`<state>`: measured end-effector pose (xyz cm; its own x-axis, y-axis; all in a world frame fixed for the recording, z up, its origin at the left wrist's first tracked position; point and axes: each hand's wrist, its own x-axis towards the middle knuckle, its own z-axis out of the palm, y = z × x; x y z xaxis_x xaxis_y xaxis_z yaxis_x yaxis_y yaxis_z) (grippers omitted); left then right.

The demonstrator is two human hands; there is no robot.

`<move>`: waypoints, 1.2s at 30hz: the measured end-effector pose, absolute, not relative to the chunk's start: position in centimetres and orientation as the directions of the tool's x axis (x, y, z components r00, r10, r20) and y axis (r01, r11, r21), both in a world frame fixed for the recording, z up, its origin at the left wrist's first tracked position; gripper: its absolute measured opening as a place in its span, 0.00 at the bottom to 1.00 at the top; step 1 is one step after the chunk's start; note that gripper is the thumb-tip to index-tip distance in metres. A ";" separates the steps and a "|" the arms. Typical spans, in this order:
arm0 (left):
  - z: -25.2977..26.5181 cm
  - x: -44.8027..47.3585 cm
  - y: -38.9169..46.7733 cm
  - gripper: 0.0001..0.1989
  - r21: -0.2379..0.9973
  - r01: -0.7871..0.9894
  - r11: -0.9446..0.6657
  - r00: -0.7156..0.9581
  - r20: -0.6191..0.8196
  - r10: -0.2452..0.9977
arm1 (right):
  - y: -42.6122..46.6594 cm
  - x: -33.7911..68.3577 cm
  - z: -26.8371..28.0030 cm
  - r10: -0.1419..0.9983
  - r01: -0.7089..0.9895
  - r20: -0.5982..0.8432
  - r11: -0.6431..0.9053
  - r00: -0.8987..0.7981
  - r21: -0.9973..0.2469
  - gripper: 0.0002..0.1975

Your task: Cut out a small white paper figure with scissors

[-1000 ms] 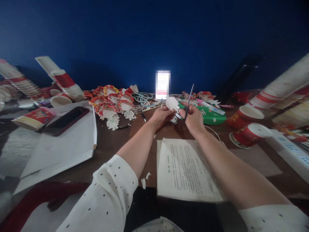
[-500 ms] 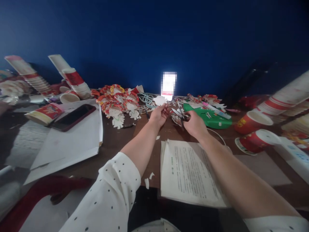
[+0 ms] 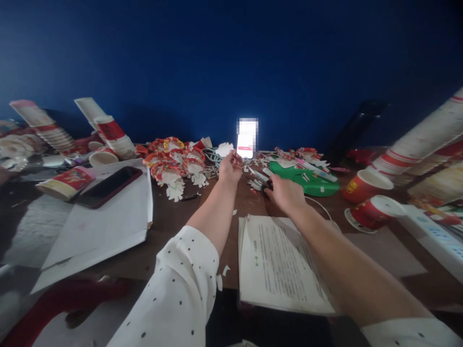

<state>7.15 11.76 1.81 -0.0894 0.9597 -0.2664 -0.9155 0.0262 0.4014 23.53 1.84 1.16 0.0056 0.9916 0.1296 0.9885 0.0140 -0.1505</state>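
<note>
Pinched in the fingers of my left hand (image 3: 230, 167) is a white paper cutout (image 3: 224, 149) with a notched edge, held just left of a lit phone screen (image 3: 246, 144). My right hand (image 3: 285, 192) is closed around the scissors (image 3: 261, 176) low over the table, blades pointing left and away from me; the fingers partly hide the handles. Small white paper scraps (image 3: 256, 185) lie under and beside the blades. Close to the right hand is a green sheet-like piece (image 3: 307, 180) with markers (image 3: 318, 171) on it.
Red-and-yellow paper crafts with white cutouts (image 3: 173, 166) are heaped left of centre. Printed pages (image 3: 278, 265) lie in front of me. A dark phone (image 3: 110, 187) rests on white paper (image 3: 104, 226) at left. Paper cups (image 3: 376, 212) and a power strip (image 3: 434, 236) stand right.
My left hand has shifted left with the paper cutout. The right hand has lowered slightly, and the scissors have tipped from upright to nearly flat. The view has tilted up slightly.
</note>
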 end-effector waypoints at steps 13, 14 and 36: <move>1.2 7.5 15.7 0.10 0.203 -0.974 -0.105 -0.148 -0.210 0.967 | -0.4 16.1 -2.8 0.941 0.258 0.322 0.337 -0.101 -0.905 0.15; 1.0 7.2 16.0 0.11 0.190 -0.975 -0.111 -0.155 -0.235 0.959 | -0.9 15.8 -2.9 0.948 0.272 0.296 0.317 -0.116 -0.909 0.13; 0.3 4.7 17.4 0.11 0.224 -0.964 -0.141 -0.177 -0.153 0.972 | -3.5 14.3 -1.8 0.967 0.148 0.108 0.144 -0.230 -0.978 0.17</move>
<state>4.70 17.36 0.35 -0.1772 0.9723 -0.1526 -0.9645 -0.1407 0.2237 14.26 -3.52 -1.84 -0.2296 0.9673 0.1078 0.1476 0.1441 -0.9785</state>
